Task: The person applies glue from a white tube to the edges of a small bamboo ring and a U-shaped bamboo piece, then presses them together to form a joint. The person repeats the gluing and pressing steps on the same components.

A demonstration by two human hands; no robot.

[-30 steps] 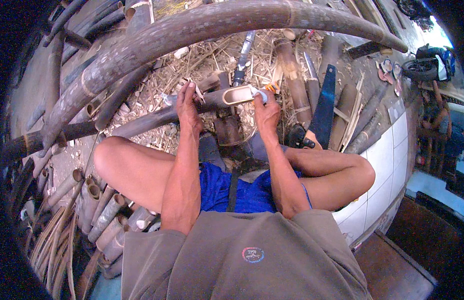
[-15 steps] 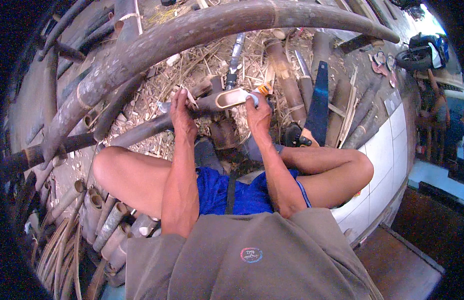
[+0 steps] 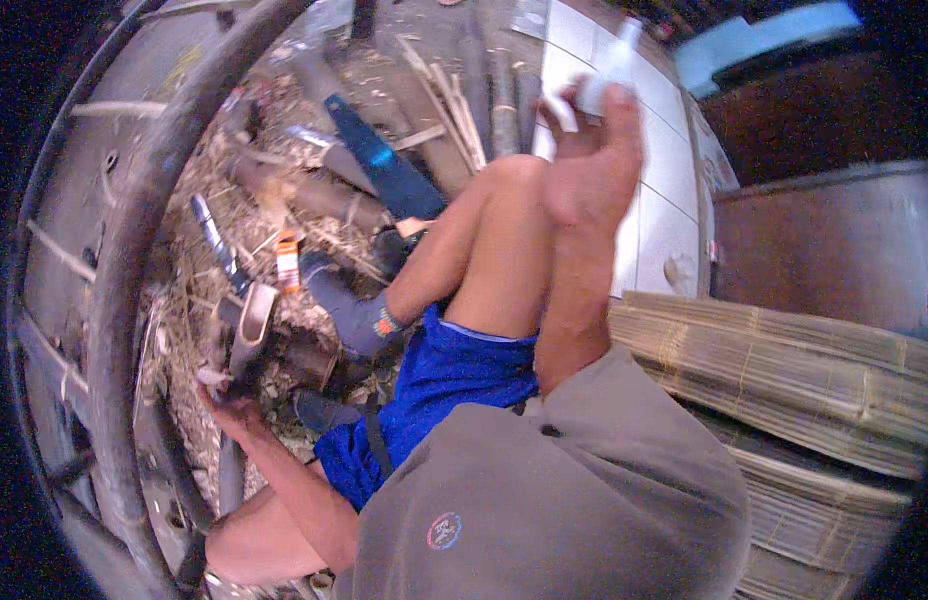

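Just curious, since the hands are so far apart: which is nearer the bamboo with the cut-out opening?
Left. The left hand is close beside the bamboo; the right hand is well away to the right, before the white tiles, holding a white bottle.

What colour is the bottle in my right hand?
The bottle is whitish, though blurred; the head view shows it.

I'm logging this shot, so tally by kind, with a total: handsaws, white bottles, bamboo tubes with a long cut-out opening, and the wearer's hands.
Handsaw: 1
White bottle, held: 1
Bamboo tube with cut-out opening: 1
Hands, left hand and right hand: 2
Total: 5
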